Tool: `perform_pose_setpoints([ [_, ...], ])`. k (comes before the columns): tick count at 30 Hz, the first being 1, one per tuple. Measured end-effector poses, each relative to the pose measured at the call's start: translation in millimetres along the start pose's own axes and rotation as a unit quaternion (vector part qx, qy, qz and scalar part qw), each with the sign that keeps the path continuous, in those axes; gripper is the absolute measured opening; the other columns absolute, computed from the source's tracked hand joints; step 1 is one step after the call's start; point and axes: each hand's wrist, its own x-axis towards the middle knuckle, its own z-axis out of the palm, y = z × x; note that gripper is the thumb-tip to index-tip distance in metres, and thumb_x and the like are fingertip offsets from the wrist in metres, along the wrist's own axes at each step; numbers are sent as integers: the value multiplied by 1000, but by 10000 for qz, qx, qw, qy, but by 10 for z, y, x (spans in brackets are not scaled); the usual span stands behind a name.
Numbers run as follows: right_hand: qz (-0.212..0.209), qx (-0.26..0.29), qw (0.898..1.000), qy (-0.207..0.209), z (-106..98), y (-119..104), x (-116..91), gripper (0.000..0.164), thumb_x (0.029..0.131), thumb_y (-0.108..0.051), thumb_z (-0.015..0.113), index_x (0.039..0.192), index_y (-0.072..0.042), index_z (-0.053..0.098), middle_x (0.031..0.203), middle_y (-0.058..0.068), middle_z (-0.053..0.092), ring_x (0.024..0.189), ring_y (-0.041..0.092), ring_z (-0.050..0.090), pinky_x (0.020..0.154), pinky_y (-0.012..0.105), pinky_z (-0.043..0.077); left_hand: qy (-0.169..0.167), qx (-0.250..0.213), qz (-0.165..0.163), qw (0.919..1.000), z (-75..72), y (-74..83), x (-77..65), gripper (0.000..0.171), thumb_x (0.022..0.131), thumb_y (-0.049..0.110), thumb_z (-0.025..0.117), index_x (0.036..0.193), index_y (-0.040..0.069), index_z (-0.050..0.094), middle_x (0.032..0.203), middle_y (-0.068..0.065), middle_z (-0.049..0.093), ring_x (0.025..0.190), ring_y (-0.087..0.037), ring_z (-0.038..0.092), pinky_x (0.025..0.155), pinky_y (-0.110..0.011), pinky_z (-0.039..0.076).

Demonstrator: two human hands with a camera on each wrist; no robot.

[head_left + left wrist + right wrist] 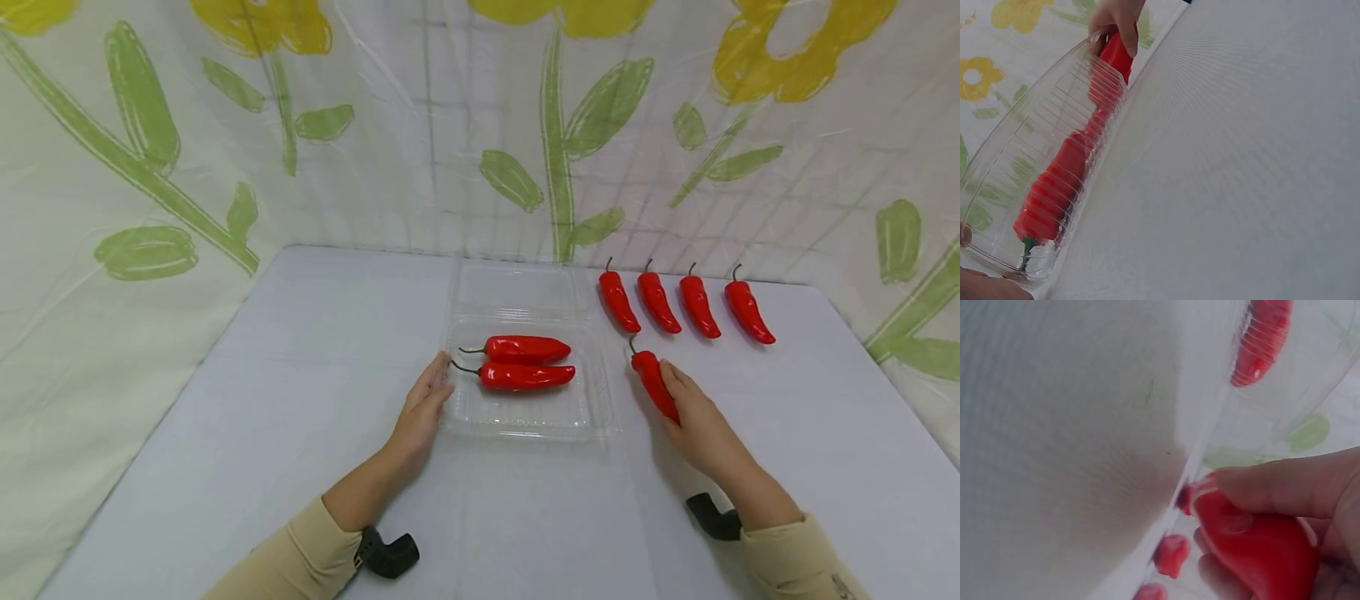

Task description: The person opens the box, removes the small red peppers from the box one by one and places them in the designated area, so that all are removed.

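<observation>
A clear plastic clamshell box lies with its lid folded back behind it. Inside, two red chili peppers, one behind and one in front, lie side by side with their stems to the left. My left hand holds the box's left edge, thumb and fingers at the rim in the left wrist view. To the right of the box, my right hand grips another red chili pepper, stem pointing away. The right wrist view shows the thumb across that pepper.
Several more red chili peppers stand in a row at the back right of the white table. Behind the table hangs a white sheet with yellow flowers. A dark curved device sits at each wrist.
</observation>
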Motion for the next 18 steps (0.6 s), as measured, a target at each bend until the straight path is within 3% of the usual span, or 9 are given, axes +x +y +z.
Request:
perform_pose_setpoints([
  [13,-741,-167,9966,-327,89,22,-17,68,87,-7,59,143,9,24,150,30,19,134,50,22,97,58,37,7,-16,30,10000,4,-3,-9,56,98,12,31,150,8,11,158,-3,10,146,-20,4,118,-45,7],
  [18,-655,-18,9969,-437,88,15,-28,70,87,-11,59,145,5,21,151,29,15,135,51,18,97,61,36,-17,-10,42,10000,-1,-11,-4,56,98,11,31,150,7,11,158,-6,9,146,-23,3,118,-47,6],
])
